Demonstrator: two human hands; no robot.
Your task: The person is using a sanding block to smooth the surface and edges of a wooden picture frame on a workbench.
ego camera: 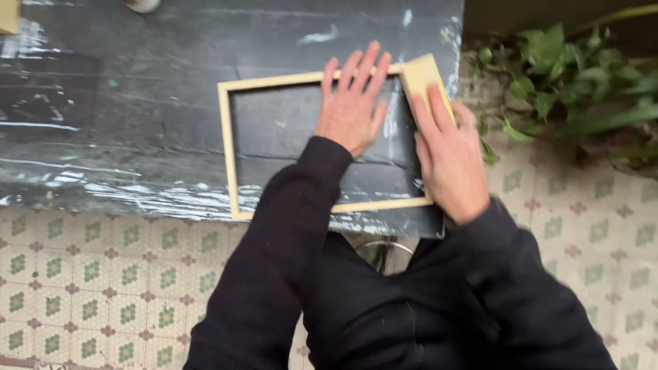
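A pale wooden rectangular frame (227,147) lies flat on a dark, paint-smeared table (137,103). My left hand (351,103) rests flat, fingers spread, over the frame's top rail and the dark surface inside it. My right hand (449,154) presses a tan sanding block (419,72) against the frame's right rail near its top right corner. That rail is mostly hidden under the hand. Both arms wear black sleeves.
The table's right edge (458,41) sits just beyond the frame. Green leafy plants (576,82) grow to the right. Patterned floor tiles (103,274) lie below. A pale wooden piece (8,15) and a round grey object (142,5) sit at the table's far edge.
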